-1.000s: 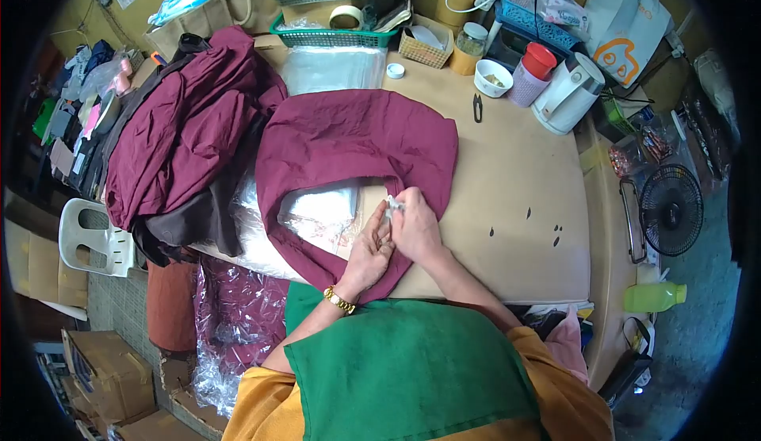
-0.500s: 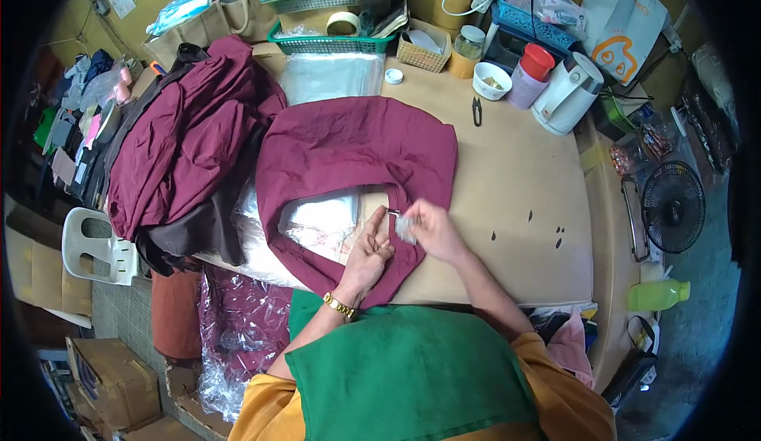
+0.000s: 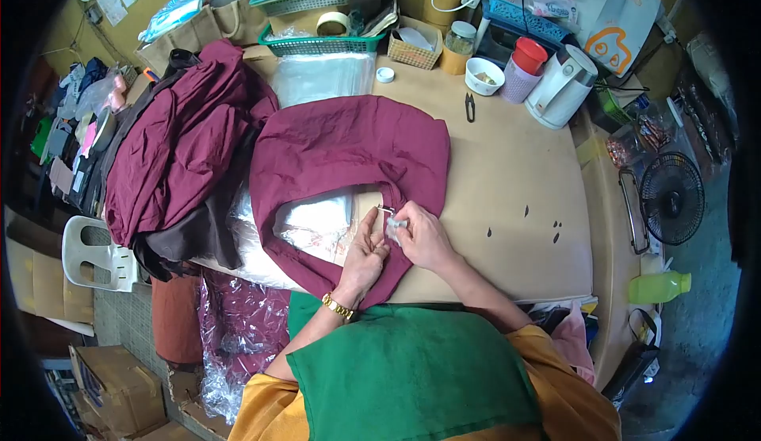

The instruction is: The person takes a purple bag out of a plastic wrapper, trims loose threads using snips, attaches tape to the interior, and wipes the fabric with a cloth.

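Note:
A maroon garment (image 3: 349,136) lies on the tan table (image 3: 515,171), its wide opening facing me. My left hand (image 3: 365,257), with a gold watch at the wrist, holds the right edge of that opening near a small metal-looking piece (image 3: 386,209). In my right hand (image 3: 422,237) a small crumpled whitish wad (image 3: 395,225) is pinched, close to the garment's edge and just right of my left fingertips. Clear plastic (image 3: 313,223) shows through the opening.
More maroon and dark garments (image 3: 186,139) are heaped at the left. Small black snips (image 3: 470,108), a white bowl (image 3: 483,76) and a kettle (image 3: 561,88) stand or lie toward the back right. Clear bags (image 3: 321,76) lie behind the garment, before green baskets (image 3: 321,44).
My right hand moved away to the right with the whitish wad, then came back to the garment's edge. My left hand stays at the edge. The view has shifted slightly.

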Motion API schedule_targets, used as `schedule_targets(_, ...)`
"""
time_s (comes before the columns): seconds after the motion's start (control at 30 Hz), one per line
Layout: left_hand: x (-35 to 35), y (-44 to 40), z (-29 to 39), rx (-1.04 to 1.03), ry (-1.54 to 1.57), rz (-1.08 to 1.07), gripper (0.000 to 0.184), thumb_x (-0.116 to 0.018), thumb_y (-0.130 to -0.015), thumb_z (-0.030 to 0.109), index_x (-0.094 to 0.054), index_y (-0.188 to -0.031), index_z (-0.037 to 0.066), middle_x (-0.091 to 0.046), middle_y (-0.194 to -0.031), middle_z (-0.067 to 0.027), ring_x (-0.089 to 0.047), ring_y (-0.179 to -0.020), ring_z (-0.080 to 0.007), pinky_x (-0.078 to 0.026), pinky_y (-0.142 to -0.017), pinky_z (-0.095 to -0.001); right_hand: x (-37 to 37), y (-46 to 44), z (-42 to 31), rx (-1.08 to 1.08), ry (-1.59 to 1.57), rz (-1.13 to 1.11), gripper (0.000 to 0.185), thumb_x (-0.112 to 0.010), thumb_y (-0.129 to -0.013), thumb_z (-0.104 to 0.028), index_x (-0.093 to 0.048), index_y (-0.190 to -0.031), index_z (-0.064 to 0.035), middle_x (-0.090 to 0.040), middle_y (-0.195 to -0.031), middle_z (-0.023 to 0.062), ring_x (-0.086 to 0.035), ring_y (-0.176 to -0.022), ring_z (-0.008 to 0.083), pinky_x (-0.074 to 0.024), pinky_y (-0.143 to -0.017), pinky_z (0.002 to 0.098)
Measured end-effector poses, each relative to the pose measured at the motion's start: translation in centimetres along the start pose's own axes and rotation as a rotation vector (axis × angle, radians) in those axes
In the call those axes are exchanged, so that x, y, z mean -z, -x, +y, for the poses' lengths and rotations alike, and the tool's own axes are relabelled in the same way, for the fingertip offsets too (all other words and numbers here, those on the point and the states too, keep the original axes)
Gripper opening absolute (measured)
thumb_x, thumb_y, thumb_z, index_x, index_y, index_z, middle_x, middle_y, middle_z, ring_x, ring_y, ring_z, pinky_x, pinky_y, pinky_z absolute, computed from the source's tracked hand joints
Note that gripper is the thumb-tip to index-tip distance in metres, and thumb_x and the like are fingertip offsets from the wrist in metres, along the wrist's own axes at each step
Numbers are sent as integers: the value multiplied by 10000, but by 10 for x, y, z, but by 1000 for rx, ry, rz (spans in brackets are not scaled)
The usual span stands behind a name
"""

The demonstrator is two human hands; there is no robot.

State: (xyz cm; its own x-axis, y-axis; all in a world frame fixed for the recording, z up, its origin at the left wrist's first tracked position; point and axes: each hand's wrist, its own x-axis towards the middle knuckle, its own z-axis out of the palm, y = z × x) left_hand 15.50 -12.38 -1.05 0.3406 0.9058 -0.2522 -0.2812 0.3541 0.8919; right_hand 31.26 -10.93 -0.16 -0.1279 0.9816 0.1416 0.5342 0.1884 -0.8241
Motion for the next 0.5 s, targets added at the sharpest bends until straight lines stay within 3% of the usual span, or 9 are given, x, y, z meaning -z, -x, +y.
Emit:
schedule_targets(0.03,2,0,-2,-15,-88,-17,804,-412,-836,-187,-98,-1542,36,-619,-1183,-67,-543,-887,-61,-424,-779,-173,-6,-2,0,32,108,187,107,-577,-837,-21,-546,-938,2,-591,-836,178,-615,-774,359,-484,-684,437)
schedule_targets(0.07,2,-2,-7,-29,-44,-11,805,-413,-836,-192,-84,-1539,21,-610,-1183,-69,-545,-919,-67,-425,-819,-178,-7,-5,1,36,92,190,122,-559,-837,-34,-523,-951,-13,-586,-872,192,-601,-833,409,-484,-720,475)
schedule_targets(0.2,1,1,-10,-89,-27,-22,771,-471,-863,-142,-137,-1537,23,-568,-1078,-13,-530,-941,-70,-421,-859,-189,1,14,-13,135,21,-1,146,-575,-840,-56,-495,-961,-44,-574,-934,173,-605,-835,402,-481,-710,496)
schedule_targets(0.37,-1,-1,-5,-76,-117,-28,778,-502,-859,-135,-146,-1534,15,-569,-1073,-6,-530,-941,-67,-422,-883,-192,-11,-5,-18,136,155,63,111,-575,-845,-47,-527,-941,-17,-588,-919,185,-609,-814,409,-484,-683,488)
schedule_targets(0.5,3,-1,-4,-27,-4,11,770,-446,-856,-174,-136,-1534,18,-618,-1122,-50,-556,-970,-74,-433,-858,-190,-14,4,-12,165,116,127,91,-572,-852,-38,-519,-920,-11,-593,-882,176,-614,-819,397,-488,-689,481)
